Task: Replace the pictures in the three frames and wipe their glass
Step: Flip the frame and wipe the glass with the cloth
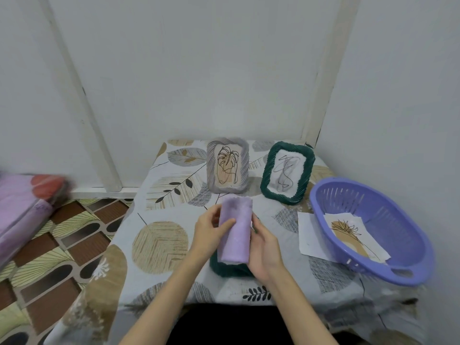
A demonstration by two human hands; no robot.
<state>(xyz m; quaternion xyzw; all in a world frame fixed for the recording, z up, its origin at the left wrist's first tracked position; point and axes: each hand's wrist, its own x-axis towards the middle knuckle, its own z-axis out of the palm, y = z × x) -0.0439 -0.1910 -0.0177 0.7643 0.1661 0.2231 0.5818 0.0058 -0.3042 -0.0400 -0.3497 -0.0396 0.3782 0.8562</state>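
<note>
**Listener:** What am I looking at, and where are the frames?

**Operator:** I am looking down from a head camera at a surface (pixel 159 247) covered in a leaf-print cloth, pushed into a white corner. Two frames are standing upright at the back: a grey frame (pixel 228 168) holding a leaf line drawing, and just to its right a dark green frame (pixel 287 172) holding a scribbled line drawing. The third frame (pixel 227 268), also dark green, is lying near the front edge, mostly hidden, with only its lower border showing.

**Listener:** What are the hands doing?

**Operator:** Both are holding a folded lilac cloth (pixel 235 231) over that third frame. My left hand (pixel 210 231) is gripping the cloth's left edge, thumb lying across its face. My right hand (pixel 263 250) is curling its fingers round the right side; I cannot tell whether it is also steadying the frame beneath.

**Listener:** Anything else nearby?

**Operator:** A purple basket (pixel 368 230) is sitting to the right with a printed picture (pixel 353 239) inside, and a white sheet (pixel 310 234) is lying just beside it, partly under its rim.

**Listener:** Which step is this?

**Operator:** I am judging it as wiping the third frame's glass. Next, I am expecting to need flat, even pressure across the whole pane, with one hand holding the frame so it is not sliding.
</note>
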